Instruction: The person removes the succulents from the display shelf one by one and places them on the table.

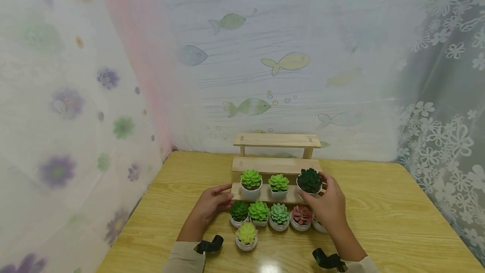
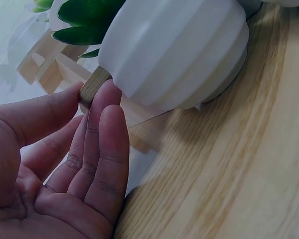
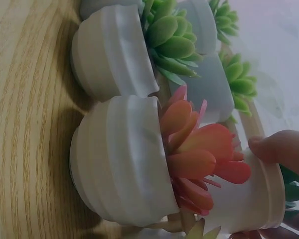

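My left hand (image 1: 209,206) pinches the left end of the lowest board (image 1: 264,194) of a tiered wooden plant stand; thumb and finger meet at the board end (image 2: 93,88) in the left wrist view. My right hand (image 1: 330,200) grips the rim of a white pot (image 3: 239,199) holding a dark green succulent (image 1: 310,180), at that board's right end. Two light green succulents, one in a round pot (image 1: 251,192) and one in a squarer pot (image 1: 279,194), stand on the same board. Whether the gripped pot touches the board is hard to tell.
Before the stand, several potted succulents line the table (image 1: 398,222), among them a pale green one (image 1: 279,214) and a red one (image 1: 302,215). My right hand partly hides the rightmost pot. A yellow-green succulent (image 1: 246,233) stands nearer me. The middle board (image 1: 273,165) and top board (image 1: 276,140) rise behind.
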`<action>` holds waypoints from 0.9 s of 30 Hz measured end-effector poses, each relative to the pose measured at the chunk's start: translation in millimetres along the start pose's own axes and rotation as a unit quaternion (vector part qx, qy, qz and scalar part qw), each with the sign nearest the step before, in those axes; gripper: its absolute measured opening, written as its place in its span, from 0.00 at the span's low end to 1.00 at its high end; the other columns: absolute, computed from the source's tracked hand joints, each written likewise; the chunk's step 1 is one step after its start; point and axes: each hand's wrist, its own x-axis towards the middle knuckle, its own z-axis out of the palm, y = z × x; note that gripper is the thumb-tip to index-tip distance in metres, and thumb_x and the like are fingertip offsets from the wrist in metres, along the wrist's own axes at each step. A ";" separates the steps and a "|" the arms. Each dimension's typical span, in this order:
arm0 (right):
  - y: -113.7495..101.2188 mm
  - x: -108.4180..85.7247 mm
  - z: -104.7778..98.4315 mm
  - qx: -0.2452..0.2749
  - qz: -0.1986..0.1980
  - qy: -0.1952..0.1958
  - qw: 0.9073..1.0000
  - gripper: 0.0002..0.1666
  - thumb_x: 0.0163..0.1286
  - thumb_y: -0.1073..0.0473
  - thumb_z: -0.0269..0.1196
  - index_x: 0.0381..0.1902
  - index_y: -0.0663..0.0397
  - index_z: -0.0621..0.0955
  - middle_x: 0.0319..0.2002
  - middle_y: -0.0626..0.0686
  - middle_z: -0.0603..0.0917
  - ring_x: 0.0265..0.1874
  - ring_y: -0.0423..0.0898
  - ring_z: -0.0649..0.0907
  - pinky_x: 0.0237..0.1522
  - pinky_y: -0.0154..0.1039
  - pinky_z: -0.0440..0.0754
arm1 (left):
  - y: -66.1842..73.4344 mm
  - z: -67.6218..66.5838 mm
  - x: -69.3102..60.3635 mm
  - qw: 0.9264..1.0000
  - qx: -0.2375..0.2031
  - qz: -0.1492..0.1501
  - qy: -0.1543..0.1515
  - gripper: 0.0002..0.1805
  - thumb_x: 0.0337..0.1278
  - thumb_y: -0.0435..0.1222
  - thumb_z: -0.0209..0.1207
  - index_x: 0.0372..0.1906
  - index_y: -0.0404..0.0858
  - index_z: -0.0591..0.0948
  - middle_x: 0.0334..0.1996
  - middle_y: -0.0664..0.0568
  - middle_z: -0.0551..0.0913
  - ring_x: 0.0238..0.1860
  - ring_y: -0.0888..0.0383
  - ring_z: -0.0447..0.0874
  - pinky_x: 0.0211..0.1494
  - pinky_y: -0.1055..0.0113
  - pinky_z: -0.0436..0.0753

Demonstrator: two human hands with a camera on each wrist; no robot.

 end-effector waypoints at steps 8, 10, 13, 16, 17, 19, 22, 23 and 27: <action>-8.7 -3.8 -13.5 -0.006 -0.031 -0.003 1.000 0.53 0.57 0.50 0.81 0.74 0.60 0.68 0.63 0.64 0.77 0.61 0.63 0.80 0.53 0.59 0.87 | -1.2 0.2 0.7 1.000 0.004 0.004 0.002 0.31 0.70 0.30 0.63 0.75 0.34 0.72 0.38 0.53 0.90 0.37 0.60 0.90 0.43 0.67 0.89; -11.0 -5.3 -18.3 -0.008 -0.034 -0.009 0.999 0.54 0.57 0.47 0.81 0.74 0.59 0.68 0.63 0.64 0.77 0.61 0.64 0.80 0.53 0.59 0.87 | -1.4 -0.1 0.8 1.000 0.003 0.003 0.001 0.31 0.70 0.30 0.63 0.75 0.34 0.71 0.37 0.54 0.90 0.37 0.60 0.90 0.43 0.67 0.89; -14.3 -8.0 -25.5 -0.009 -0.032 -0.023 0.999 0.55 0.58 0.45 0.80 0.76 0.57 0.68 0.64 0.64 0.77 0.61 0.63 0.80 0.53 0.58 0.87 | -1.5 -0.9 0.8 1.000 0.003 0.005 -0.001 0.31 0.70 0.30 0.62 0.75 0.33 0.71 0.37 0.54 0.90 0.37 0.61 0.90 0.43 0.67 0.89; -17.9 -12.3 -33.4 -0.011 -0.031 -0.039 0.999 0.55 0.58 0.43 0.80 0.76 0.55 0.67 0.65 0.63 0.77 0.61 0.63 0.80 0.54 0.58 0.87 | -1.6 -1.3 0.9 1.000 0.003 0.006 -0.001 0.30 0.71 0.30 0.62 0.75 0.33 0.71 0.37 0.54 0.90 0.37 0.61 0.90 0.43 0.67 0.89; -19.4 -14.0 -35.9 -0.011 -0.030 -0.046 0.998 0.55 0.58 0.43 0.80 0.76 0.54 0.67 0.66 0.63 0.76 0.61 0.64 0.80 0.54 0.58 0.87 | -1.6 -1.3 0.9 1.000 0.003 0.006 -0.001 0.30 0.71 0.30 0.62 0.75 0.33 0.71 0.37 0.54 0.90 0.37 0.61 0.90 0.43 0.67 0.89; -23.0 -18.1 -40.4 -0.011 -0.029 -0.059 0.998 0.55 0.58 0.42 0.79 0.76 0.54 0.67 0.66 0.63 0.76 0.61 0.64 0.81 0.54 0.57 0.87 | -2.0 -1.3 0.9 1.000 0.005 0.005 0.001 0.30 0.71 0.30 0.62 0.75 0.34 0.71 0.37 0.54 0.90 0.37 0.61 0.90 0.42 0.68 0.89; -29.4 -25.1 -45.1 -0.003 -0.019 -0.081 0.997 0.56 0.57 0.40 0.79 0.75 0.53 0.67 0.65 0.62 0.78 0.61 0.62 0.81 0.54 0.54 0.87 | -2.5 -1.0 1.0 1.000 0.009 0.007 0.002 0.30 0.70 0.30 0.62 0.75 0.34 0.72 0.36 0.55 0.90 0.37 0.61 0.90 0.42 0.68 0.89; -31.6 -27.7 -46.0 0.000 -0.015 -0.088 0.996 0.56 0.56 0.39 0.80 0.75 0.52 0.68 0.64 0.61 0.78 0.61 0.62 0.81 0.54 0.53 0.88 | -2.5 -0.8 1.0 1.000 0.009 0.008 0.002 0.30 0.70 0.30 0.62 0.75 0.34 0.72 0.36 0.55 0.90 0.37 0.61 0.90 0.42 0.68 0.89; -39.6 -38.7 -45.8 0.017 -0.006 -0.114 0.993 0.56 0.53 0.39 0.81 0.74 0.50 0.69 0.63 0.59 0.81 0.60 0.59 0.82 0.53 0.49 0.88 | -2.1 -0.3 0.9 1.000 0.009 0.009 0.001 0.30 0.70 0.30 0.63 0.75 0.34 0.72 0.36 0.55 0.90 0.37 0.61 0.90 0.42 0.68 0.89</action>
